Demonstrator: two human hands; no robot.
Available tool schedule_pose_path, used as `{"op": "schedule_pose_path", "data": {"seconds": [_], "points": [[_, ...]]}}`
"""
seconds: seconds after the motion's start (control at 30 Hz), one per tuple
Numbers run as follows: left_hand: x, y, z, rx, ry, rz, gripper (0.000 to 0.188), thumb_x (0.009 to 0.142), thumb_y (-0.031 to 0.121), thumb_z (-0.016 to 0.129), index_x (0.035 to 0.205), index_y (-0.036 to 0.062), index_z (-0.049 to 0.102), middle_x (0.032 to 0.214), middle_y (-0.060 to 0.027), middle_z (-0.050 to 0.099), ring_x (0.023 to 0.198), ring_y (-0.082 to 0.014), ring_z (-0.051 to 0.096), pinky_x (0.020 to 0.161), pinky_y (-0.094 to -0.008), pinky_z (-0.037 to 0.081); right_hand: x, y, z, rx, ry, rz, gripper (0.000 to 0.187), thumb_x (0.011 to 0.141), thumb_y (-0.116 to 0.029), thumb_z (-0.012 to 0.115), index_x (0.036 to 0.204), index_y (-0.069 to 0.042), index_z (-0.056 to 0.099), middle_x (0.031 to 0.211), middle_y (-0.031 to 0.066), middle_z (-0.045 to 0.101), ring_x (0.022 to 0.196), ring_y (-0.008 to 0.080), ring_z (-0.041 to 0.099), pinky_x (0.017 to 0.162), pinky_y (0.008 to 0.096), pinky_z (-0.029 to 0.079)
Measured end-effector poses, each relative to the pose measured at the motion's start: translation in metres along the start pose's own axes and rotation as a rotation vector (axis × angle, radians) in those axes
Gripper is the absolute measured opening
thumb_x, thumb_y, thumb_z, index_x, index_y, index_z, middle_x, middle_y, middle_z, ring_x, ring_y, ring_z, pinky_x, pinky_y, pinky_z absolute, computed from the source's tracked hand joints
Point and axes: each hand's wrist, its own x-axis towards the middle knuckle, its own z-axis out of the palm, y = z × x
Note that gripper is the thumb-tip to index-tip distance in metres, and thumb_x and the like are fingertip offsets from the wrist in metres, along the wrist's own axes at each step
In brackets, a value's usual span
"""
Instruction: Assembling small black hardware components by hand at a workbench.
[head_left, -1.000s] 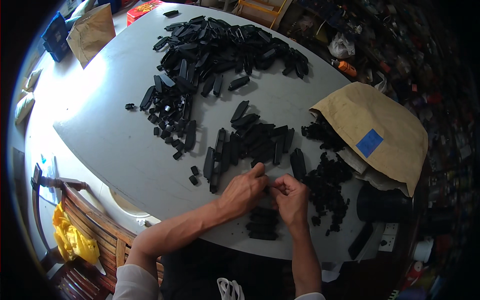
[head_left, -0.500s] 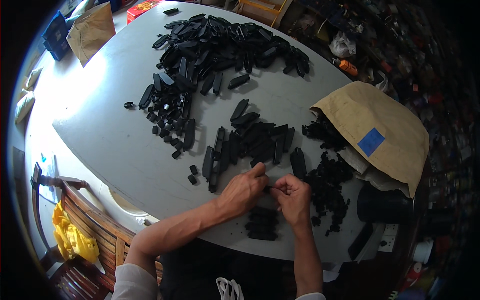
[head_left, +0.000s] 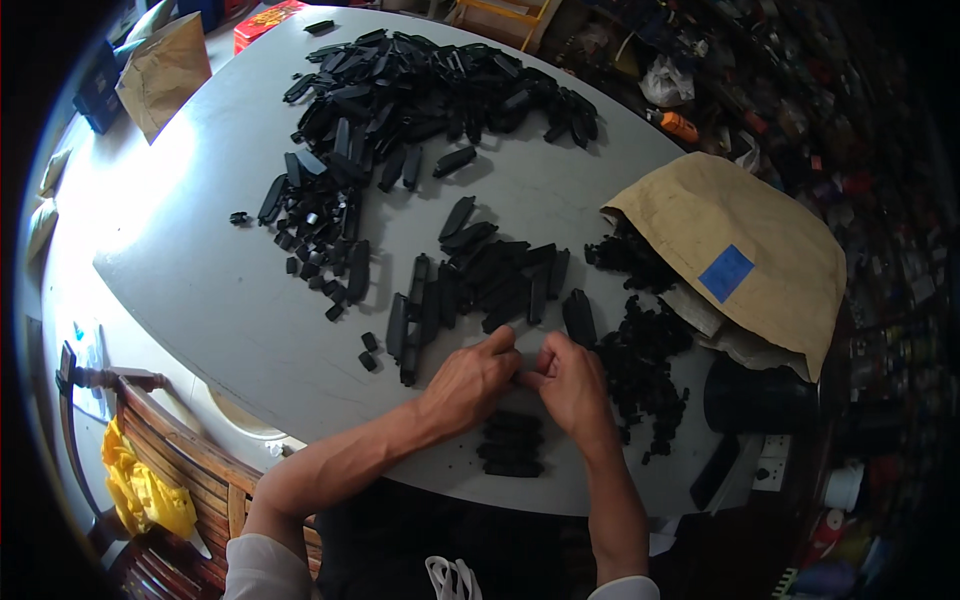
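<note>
My left hand is closed around a dark plastic piece, mostly hidden by the fingers. Close beside it, my right hand pinches at the same spot, but its fingertips hide whatever they hold. Below the hands, near the table's front edge, several black elongated plastic parts lie stacked in a row. Just beyond the hands spreads a loose group of similar long black parts. To the right of my right hand lies a heap of small black pieces.
A large pile of black parts covers the table's far side, with small black blocks at its left. A brown paper bag lies at the right, small pieces at its mouth. A wooden chair bearing a yellow bag stands at left.
My right hand has turned inward, its fingers now more curled and closer to the left. The whole view has shifted slightly; the parts on the table look unmoved.
</note>
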Motion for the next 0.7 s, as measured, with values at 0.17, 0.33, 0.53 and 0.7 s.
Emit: {"op": "schedule_pose_path", "data": {"seconds": [0.17, 0.33, 0.53, 0.7], "points": [[0.006, 0.010, -0.006, 0.048, -0.022, -0.026, 0.016, 0.066, 0.001, 0.070, 0.078, 0.0010, 0.060, 0.085, -0.0122, 0.053, 0.079, -0.0317, 0.058, 0.065, -0.0390, 0.048, 0.011, 0.005, -0.014, -0.010, -0.189, 0.052, 0.024, 0.071, -0.010, 0.076, 0.076, -0.001, 0.054, 0.073, 0.0151, 0.063, 0.072, 0.0315, 0.064, 0.061, 0.0399, 0.048], [0.006, 0.007, -0.015, 0.049, -0.110, -0.025, 0.021, 0.061, -0.001, 0.073, 0.078, 0.0018, 0.061, 0.087, -0.0119, 0.053, 0.078, -0.0303, 0.058, 0.065, -0.0368, 0.048, -0.009, 0.020, -0.011, 0.081, -0.175, -0.101, 0.021, 0.075, -0.012, 0.073, 0.076, -0.001, 0.055, 0.071, 0.0137, 0.062, 0.066, 0.0278, 0.062, 0.059, 0.0369, 0.047], [0.004, 0.021, -0.040, 0.049, -0.304, -0.058, 0.023, 0.064, -0.001, 0.074, 0.084, 0.0010, 0.064, 0.091, -0.0106, 0.054, 0.082, -0.0289, 0.059, 0.071, -0.0358, 0.050, -0.033, 0.078, -0.055, 0.150, 0.334, 0.035, 0.008, 0.076, 0.005, 0.065, 0.083, 0.001, 0.063, 0.072, 0.0071, 0.058, 0.064, 0.0117, 0.057, 0.058, 0.0255, 0.044], [0.028, 0.033, -0.034, 0.226, -0.254, 0.038, 0.025, 0.072, -0.006, 0.065, 0.095, 0.0030, 0.066, 0.090, -0.0107, 0.054, 0.085, -0.0290, 0.058, 0.073, -0.0372, 0.049, -0.008, 0.081, -0.051, 0.016, 0.430, -0.103, 0.016, 0.072, 0.008, 0.066, 0.086, 0.001, 0.066, 0.079, 0.0107, 0.058, 0.068, 0.0217, 0.060, 0.060, 0.0312, 0.047]]}}
